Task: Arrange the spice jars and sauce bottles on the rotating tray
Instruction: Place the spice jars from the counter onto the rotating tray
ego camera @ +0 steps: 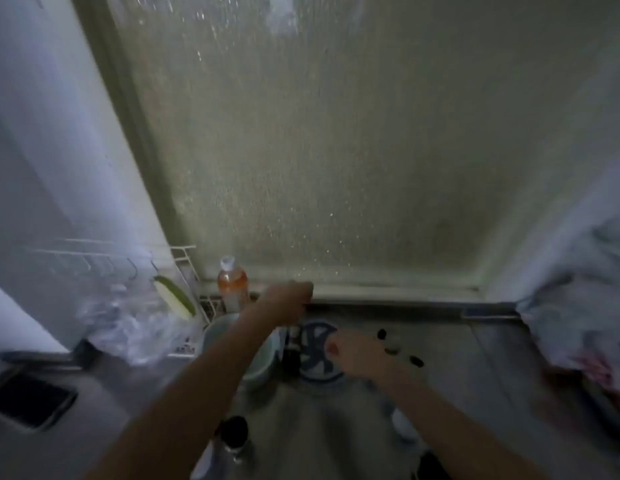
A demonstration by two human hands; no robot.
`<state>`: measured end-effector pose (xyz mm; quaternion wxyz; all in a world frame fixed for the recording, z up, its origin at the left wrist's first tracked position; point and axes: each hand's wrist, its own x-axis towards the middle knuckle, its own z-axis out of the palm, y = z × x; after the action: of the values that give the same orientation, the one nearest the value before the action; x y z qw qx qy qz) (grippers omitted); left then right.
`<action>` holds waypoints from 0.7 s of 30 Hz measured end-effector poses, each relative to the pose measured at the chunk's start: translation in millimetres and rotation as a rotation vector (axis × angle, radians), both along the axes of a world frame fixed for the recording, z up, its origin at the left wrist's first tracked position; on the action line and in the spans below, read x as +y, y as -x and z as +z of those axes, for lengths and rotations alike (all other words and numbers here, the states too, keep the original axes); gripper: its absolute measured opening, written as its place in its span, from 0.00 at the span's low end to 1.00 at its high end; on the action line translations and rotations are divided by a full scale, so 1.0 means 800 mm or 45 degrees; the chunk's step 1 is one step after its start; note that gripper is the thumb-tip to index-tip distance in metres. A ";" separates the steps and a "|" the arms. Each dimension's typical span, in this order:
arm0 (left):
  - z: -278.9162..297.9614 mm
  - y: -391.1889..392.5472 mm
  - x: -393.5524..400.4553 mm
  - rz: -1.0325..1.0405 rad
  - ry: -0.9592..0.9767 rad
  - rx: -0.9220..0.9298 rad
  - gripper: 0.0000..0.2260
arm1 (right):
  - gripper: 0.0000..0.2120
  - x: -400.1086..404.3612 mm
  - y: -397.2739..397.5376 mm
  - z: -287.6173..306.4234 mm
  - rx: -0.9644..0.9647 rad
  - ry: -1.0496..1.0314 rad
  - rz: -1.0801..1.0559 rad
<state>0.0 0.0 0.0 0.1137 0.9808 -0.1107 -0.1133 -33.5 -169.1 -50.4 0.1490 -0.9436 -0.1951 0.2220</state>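
The left hand (pixel 284 303) is curled into a fist at the window ledge; what it grips is unclear. The right hand (pixel 357 355), fingers bent, touches the round blue-patterned tray (pixel 315 355). A dark sauce bottle (pixel 290 355) stands beside it; an amber plastic bottle (pixel 232 285) sits behind on the blurry grey desk (pixel 474 358).

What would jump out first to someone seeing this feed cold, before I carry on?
Most of the view is a big frosted window above the counter. Below it, the left hand is raised and curled near the window ledge, beside a bottle of orange liquid with a white cap; the right hand is over a round blue-patterned disc. Motion blur hides whether either hand grips anything.
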 end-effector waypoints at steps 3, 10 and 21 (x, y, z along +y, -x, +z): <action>-0.067 0.033 -0.013 -0.137 -0.134 0.189 0.13 | 0.18 -0.006 0.038 -0.055 0.050 0.113 -0.016; -0.159 0.070 -0.023 -0.178 -0.168 0.378 0.14 | 0.13 -0.015 0.055 -0.103 -0.185 0.061 -0.041; -0.165 0.130 -0.024 0.111 0.234 0.185 0.11 | 0.11 -0.024 0.104 -0.099 0.233 0.277 0.034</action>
<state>-104.1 -18.9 -132.0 0.2156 0.9593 -0.0694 -0.1685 -116.5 -188.3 -129.6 0.0602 -0.9273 -0.1679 0.3290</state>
